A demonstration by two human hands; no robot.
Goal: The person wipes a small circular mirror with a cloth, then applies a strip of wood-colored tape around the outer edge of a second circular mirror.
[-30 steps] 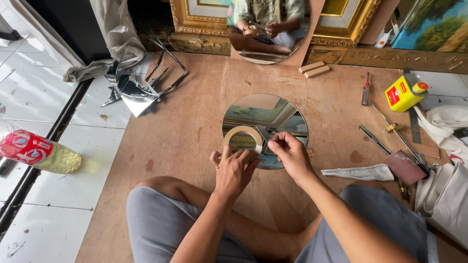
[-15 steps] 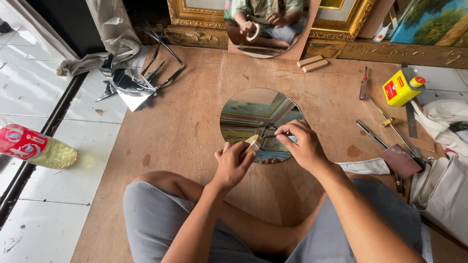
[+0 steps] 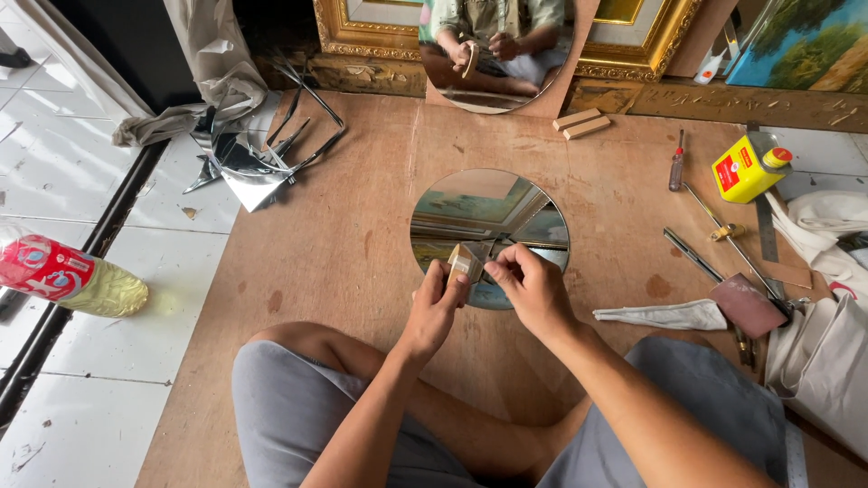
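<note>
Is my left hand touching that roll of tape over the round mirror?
Touching. The head view shows the left hand with its fingertips wrapped around the tan tape roll, held edge-on above the round mirror.

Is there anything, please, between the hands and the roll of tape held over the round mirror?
Nothing visible does. The left hand already holds the roll of tape, and the right hand meets it at the tape's edge. Both are above the round mirror lying on the wooden board.

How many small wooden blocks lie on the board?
2: wooden blocks, side by side at the board's far edge, below the propped mirror. Others may be hidden.
</note>
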